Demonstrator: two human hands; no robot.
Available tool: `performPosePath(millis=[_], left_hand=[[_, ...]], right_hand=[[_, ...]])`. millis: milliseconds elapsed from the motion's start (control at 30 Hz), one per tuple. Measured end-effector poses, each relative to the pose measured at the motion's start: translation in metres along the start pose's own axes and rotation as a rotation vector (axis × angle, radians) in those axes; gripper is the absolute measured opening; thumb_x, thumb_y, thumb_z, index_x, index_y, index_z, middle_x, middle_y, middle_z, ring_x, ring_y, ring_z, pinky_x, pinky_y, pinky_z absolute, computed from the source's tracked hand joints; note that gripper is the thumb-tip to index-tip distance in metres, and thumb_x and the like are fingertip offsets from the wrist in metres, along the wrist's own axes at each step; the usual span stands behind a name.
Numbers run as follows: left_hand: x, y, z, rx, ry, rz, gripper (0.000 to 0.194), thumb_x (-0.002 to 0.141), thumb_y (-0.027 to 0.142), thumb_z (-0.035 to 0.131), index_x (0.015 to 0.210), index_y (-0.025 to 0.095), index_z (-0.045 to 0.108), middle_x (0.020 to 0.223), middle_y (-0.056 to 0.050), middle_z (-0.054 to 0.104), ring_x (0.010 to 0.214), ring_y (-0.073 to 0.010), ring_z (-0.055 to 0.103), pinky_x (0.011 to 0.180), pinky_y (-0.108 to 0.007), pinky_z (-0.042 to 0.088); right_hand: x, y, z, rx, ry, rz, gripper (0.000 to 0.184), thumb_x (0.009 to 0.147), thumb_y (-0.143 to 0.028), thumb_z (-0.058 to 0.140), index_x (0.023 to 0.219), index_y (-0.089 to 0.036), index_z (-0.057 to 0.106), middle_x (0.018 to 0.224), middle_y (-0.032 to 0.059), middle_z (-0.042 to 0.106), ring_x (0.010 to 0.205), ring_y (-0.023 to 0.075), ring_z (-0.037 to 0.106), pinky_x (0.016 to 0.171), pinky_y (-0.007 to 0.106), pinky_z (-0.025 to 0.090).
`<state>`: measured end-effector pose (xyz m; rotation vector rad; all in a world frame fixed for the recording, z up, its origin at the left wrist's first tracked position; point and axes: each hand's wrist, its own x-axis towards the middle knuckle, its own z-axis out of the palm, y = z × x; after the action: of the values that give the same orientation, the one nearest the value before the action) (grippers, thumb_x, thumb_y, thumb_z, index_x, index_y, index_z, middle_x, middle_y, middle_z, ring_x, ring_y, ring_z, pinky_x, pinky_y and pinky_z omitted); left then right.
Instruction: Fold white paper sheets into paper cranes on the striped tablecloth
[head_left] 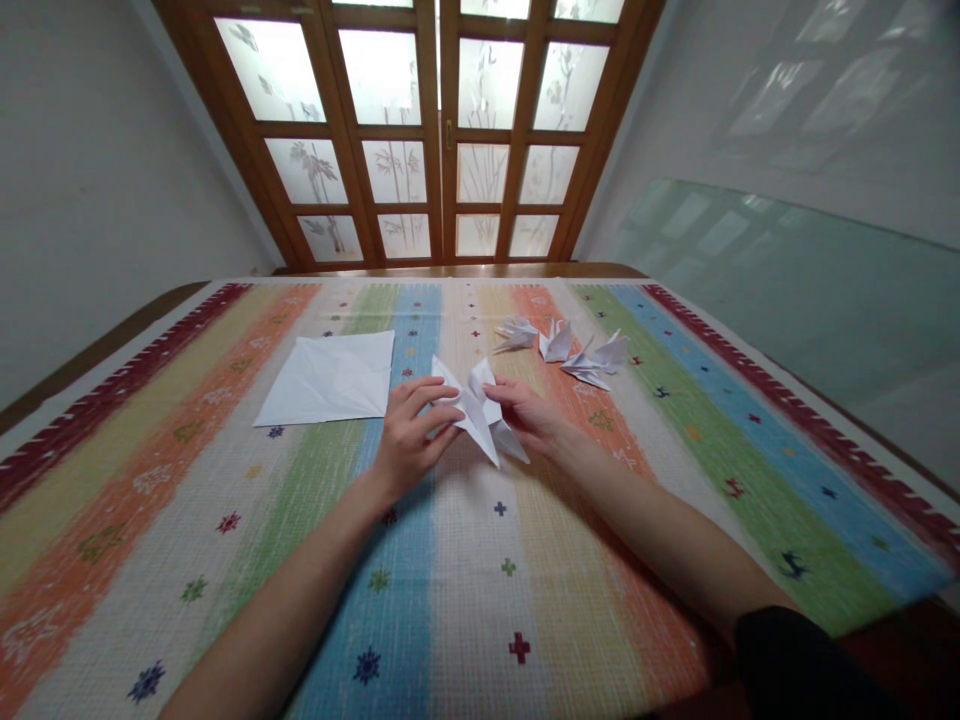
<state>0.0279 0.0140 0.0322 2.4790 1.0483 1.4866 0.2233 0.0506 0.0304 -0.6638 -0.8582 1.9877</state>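
Observation:
My left hand [411,432] and my right hand [531,415] both pinch a partly folded white paper figure [477,408] just above the striped tablecloth [465,590]. The paper has pointed flaps that stick up and down between my fingers. My left fingers curl over its left flap; my right fingers grip its right side. To the left lies a flat white sheet of paper [332,378], creased, close to my left hand but not touched.
Three finished white folded paper figures [564,350] lie beyond my right hand. Brown table edges show at the left and far side. A wooden door with frosted glass panes [442,130] stands behind, and a glass panel [810,290] leans at the right.

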Motion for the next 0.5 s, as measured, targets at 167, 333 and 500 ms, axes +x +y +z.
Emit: performPosePath(millis=[167,333,500], left_hand=[[0.007,0.010,0.002,-0.350,0.149,-0.406,0.025,0.085,0.040,0.061,0.072,0.020,0.069,0.079,-0.005,0.071,0.076,-0.0181,0.063,0.075,-0.032,0.049],[0.010,0.005,0.009,-0.502,0.383,-0.751,0.030,0.075,0.046,0.068,0.067,0.017,0.064,0.058,0.002,0.056,0.054,-0.0106,0.046,0.054,-0.022,0.038],[0.005,-0.001,0.015,-0.546,0.279,-0.855,0.034,0.072,0.049,0.071,0.070,0.017,0.060,0.060,0.002,0.057,0.054,-0.0106,0.047,0.054,-0.022,0.039]], right_hand=[[0.002,0.000,-0.004,-0.034,-0.014,0.013,0.017,0.071,-0.020,0.078,0.083,-0.017,0.067,0.073,0.0007,0.071,0.062,0.0127,0.065,0.064,0.024,0.055],[-0.002,0.001,0.002,-0.097,-0.094,0.012,0.025,0.066,-0.022,0.082,0.085,-0.016,0.068,0.079,0.0019,0.073,0.068,0.0128,0.066,0.068,0.024,0.054],[-0.008,0.000,0.011,-0.170,-0.138,-0.037,0.029,0.062,-0.026,0.086,0.084,-0.017,0.070,0.075,0.0005,0.071,0.069,0.0119,0.065,0.067,0.022,0.053]])
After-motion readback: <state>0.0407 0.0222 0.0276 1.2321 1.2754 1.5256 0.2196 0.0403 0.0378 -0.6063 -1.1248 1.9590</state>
